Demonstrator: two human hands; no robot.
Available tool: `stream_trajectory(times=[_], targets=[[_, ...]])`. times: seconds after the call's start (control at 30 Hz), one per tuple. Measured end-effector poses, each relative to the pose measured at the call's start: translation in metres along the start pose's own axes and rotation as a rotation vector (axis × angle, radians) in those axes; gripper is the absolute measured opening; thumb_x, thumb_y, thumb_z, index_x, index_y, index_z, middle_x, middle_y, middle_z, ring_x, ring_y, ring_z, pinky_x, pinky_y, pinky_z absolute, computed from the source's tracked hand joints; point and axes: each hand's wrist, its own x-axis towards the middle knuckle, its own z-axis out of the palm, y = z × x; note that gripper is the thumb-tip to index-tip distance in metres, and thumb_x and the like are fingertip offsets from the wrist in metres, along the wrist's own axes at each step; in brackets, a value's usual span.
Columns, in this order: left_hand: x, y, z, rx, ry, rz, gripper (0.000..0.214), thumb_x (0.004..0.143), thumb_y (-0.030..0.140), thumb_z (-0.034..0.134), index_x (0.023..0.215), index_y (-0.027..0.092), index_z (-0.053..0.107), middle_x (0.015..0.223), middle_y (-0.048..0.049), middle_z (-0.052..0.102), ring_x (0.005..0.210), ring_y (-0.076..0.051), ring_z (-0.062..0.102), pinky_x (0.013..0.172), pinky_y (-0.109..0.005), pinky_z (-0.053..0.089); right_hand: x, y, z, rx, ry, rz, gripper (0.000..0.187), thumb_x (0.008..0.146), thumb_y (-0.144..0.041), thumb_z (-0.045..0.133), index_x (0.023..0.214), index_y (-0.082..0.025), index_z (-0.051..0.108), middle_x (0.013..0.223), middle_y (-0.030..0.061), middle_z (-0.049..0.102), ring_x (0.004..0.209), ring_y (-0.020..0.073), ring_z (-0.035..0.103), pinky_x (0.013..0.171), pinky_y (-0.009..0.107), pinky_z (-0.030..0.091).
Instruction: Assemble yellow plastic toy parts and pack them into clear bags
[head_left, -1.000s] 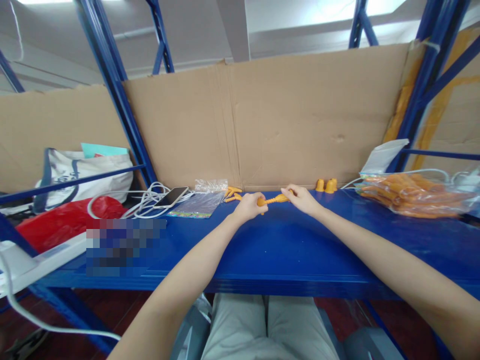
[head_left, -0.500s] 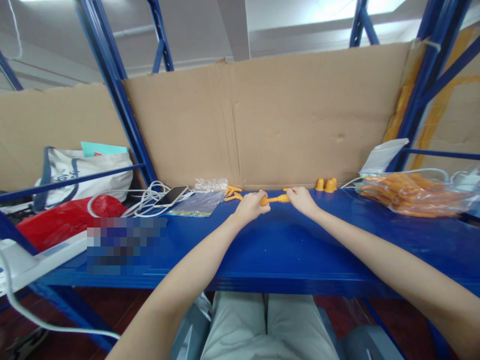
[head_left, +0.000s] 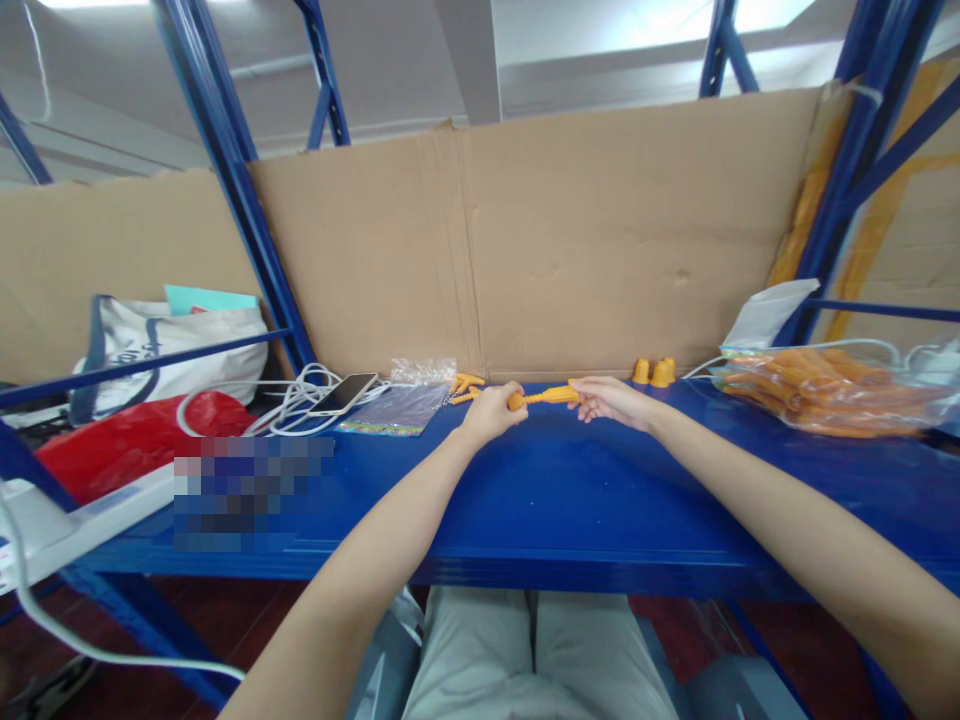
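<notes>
An orange plastic piece [head_left: 551, 396] with a round knob, a thin ribbed stem and a wider end stretches between my two hands above the blue shelf. My left hand [head_left: 491, 412] is closed round the knob end at its left. At the wider end, my right hand [head_left: 611, 400] pinches the piece between thumb and forefinger, its other fingers loosely bent. Just left of my left hand lie branched orange parts [head_left: 466, 384] with a small chain, beside a flat clear plastic bag [head_left: 397, 405].
Two orange caps [head_left: 660, 373] stand by the cardboard wall [head_left: 600, 240]. Clear bags of orange parts [head_left: 825, 385] lie at the right. On the left are a phone [head_left: 343, 394], white cables [head_left: 289, 415], a red bag [head_left: 150, 445] and a power strip [head_left: 120, 515].
My right hand has turned and opened its lower fingers, keeping its pinch on the orange piece. My left hand has shifted slightly left, so more of the piece shows.
</notes>
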Motion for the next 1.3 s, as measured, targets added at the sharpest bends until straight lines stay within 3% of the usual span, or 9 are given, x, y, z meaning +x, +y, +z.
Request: stream_trajectory(times=[0.17,0.3,0.4,0.53,0.6,0.7,0.9,1.07,1.3], targets=[[0.0,-0.004,0.002,-0.074,0.0,-0.01,0.034,0.085,0.028,0.057,0.118,0.018,0.057,0.08,-0.0018,0.068,0.077,-0.018,0.066,0.071,-0.026,0.049,0.005,0.003,-0.002,0.004,0.075,-0.067,0.013,0.091,-0.02,0.056,0.081,-0.014,0.062,0.068,0.0062,0.067,0.055,0.0101,0.062,0.054,0.019,0.052],[0.002,-0.013,0.004,-0.052,0.054,-0.067,0.042,0.091,0.025,0.047,0.132,0.017,0.045,0.113,-0.0101,0.065,0.106,-0.021,0.062,0.092,-0.034,0.048,0.015,0.005,-0.012,-0.017,0.241,-0.159,0.008,0.089,-0.02,0.058,0.082,-0.016,0.059,0.072,0.007,0.068,0.062,0.0129,0.066,0.064,0.024,0.056],[0.001,-0.022,0.003,0.12,0.032,-0.274,0.044,0.088,0.019,0.045,0.132,0.018,0.046,0.133,-0.0139,0.055,0.128,-0.027,0.047,0.106,-0.044,0.038,0.026,0.011,-0.029,-0.127,0.429,-0.286,0.004,0.087,-0.021,0.058,0.091,-0.018,0.056,0.086,0.0083,0.069,0.072,0.0173,0.069,0.075,0.034,0.058],[-0.001,-0.032,0.002,0.214,-0.104,-0.535,0.049,0.088,0.024,0.042,0.137,0.02,0.042,0.149,-0.0138,0.041,0.14,-0.031,0.032,0.11,-0.056,0.031,0.034,0.022,-0.055,-0.627,0.631,-0.526,0.021,0.081,-0.023,0.06,0.102,-0.02,0.056,0.101,0.0109,0.068,0.096,0.027,0.066,0.087,0.05,0.052],[-0.002,-0.035,0.001,0.221,-0.197,-0.585,0.049,0.088,0.027,0.041,0.137,0.022,0.044,0.153,-0.0123,0.035,0.144,-0.032,0.026,0.111,-0.061,0.026,0.032,0.027,-0.064,-0.883,0.627,-0.596,0.024,0.08,-0.021,0.058,0.104,-0.019,0.056,0.109,0.0138,0.065,0.108,0.0303,0.061,0.093,0.052,0.047],[-0.002,-0.038,0.001,0.239,-0.293,-0.588,0.046,0.088,0.026,0.04,0.133,0.025,0.05,0.154,-0.0105,0.034,0.144,-0.032,0.024,0.112,-0.067,0.017,0.025,0.031,-0.066,-1.121,0.573,-0.563,0.025,0.083,-0.017,0.052,0.107,-0.017,0.055,0.114,0.016,0.062,0.11,0.0306,0.059,0.094,0.05,0.046],[-0.002,-0.038,0.0,0.231,-0.272,-0.598,0.048,0.088,0.027,0.039,0.135,0.029,0.05,0.155,-0.0079,0.034,0.145,-0.031,0.023,0.113,-0.067,0.014,0.017,0.036,-0.054,-1.374,0.511,-0.349,0.023,0.086,-0.014,0.047,0.106,-0.014,0.056,0.112,0.0186,0.06,0.104,0.031,0.061,0.087,0.043,0.049],[-0.001,-0.039,0.001,0.252,-0.244,-0.571,0.046,0.088,0.023,0.039,0.131,0.029,0.055,0.15,-0.0087,0.04,0.141,-0.033,0.031,0.111,-0.068,0.017,0.028,0.049,-0.054,-1.32,0.396,-0.35,0.026,0.083,-0.009,0.049,0.106,-0.013,0.06,0.114,0.0173,0.062,0.106,0.0267,0.062,0.092,0.037,0.049],[0.0,-0.04,0.003,0.26,-0.173,-0.424,0.041,0.083,0.017,0.047,0.118,0.03,0.065,0.136,-0.0094,0.056,0.13,-0.032,0.046,0.102,-0.058,0.038,0.043,0.064,-0.066,-1.111,0.298,-0.567,0.034,0.075,-0.003,0.048,0.102,-0.016,0.063,0.111,0.0138,0.066,0.11,0.0261,0.061,0.098,0.044,0.048]])
